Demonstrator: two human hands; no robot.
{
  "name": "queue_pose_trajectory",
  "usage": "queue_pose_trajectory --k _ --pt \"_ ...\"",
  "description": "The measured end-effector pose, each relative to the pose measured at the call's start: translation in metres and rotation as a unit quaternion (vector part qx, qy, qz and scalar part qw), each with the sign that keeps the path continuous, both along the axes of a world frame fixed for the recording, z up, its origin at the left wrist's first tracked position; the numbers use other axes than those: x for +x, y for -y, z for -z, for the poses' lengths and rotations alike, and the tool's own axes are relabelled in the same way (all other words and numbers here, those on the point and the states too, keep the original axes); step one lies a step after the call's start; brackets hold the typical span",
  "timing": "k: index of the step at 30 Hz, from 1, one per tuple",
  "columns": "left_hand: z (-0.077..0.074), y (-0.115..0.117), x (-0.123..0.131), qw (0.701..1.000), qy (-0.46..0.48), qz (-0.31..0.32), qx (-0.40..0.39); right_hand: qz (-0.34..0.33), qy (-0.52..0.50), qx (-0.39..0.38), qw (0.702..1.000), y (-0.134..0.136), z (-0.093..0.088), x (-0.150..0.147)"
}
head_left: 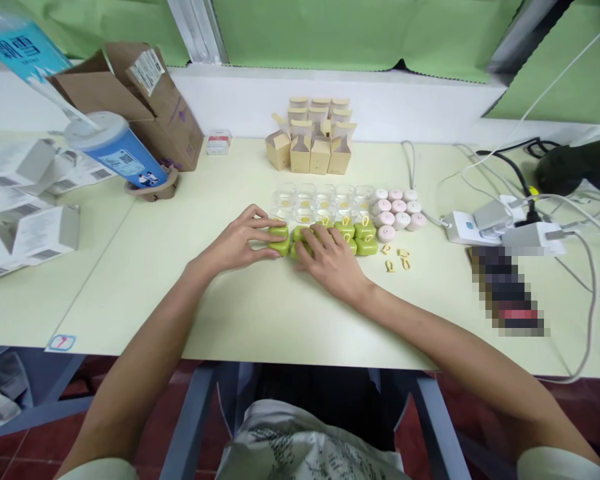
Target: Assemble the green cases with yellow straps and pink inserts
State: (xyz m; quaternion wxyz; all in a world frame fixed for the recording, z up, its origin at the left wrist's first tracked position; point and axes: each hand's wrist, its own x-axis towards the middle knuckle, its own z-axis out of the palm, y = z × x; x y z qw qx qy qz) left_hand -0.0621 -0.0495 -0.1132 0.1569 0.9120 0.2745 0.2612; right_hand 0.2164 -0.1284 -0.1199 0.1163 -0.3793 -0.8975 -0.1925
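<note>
My left hand (240,241) reaches in from the left, its fingers and thumb around the small glossy green pieces (279,248) at the left end of a group. Over the middle of the group lies my right hand (334,261), its bent fingers on more of the green pieces (365,247) and hiding several. Yellow loops (365,221) stick up from some of them. Loose yellow loops (404,253) lie just to the right. Behind the green group stand clear plastic cups (325,195) in rows, with yellow at their bottoms. Round pale pink and white pieces (400,219) are grouped beside these cups.
Open small tan boxes (310,157) stand by the wall. At left are a large cardboard box (165,120), a blue cup (125,157) in a holder and white boxes (45,233). A power strip (467,229), cables and a pixelated object (507,290) lie at right.
</note>
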Motion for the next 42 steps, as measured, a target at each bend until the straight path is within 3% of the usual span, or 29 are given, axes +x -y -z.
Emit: queue_pose_trajectory --k 10,14,17,22,26,34,42 --pt "0.003 0.001 0.007 0.999 0.043 -0.023 -0.011 0.013 -0.066 -0.002 0.998 -0.012 0.008 0.010" --pt "0.006 -0.001 0.008 0.983 0.110 -0.146 -0.024 -0.007 -0.108 0.011 0.994 -0.007 0.004 0.014" --pt "0.014 -0.005 0.010 0.965 0.131 -0.220 -0.061 -0.004 -0.156 0.016 0.988 -0.012 -0.010 0.025" --pt "0.025 -0.003 0.018 0.972 0.092 -0.206 -0.071 0.054 -0.229 -0.042 0.971 -0.061 -0.048 0.049" --pt "0.022 -0.001 0.019 0.974 0.084 -0.201 -0.069 0.060 -0.240 -0.108 0.963 -0.105 -0.061 0.048" --pt "0.025 -0.004 0.015 0.969 0.102 -0.218 -0.062 0.028 -0.231 -0.145 0.962 -0.145 -0.038 0.029" --pt "0.034 -0.003 0.021 0.957 0.123 -0.244 -0.097 0.032 -0.172 -0.202 0.964 -0.163 -0.020 0.025"
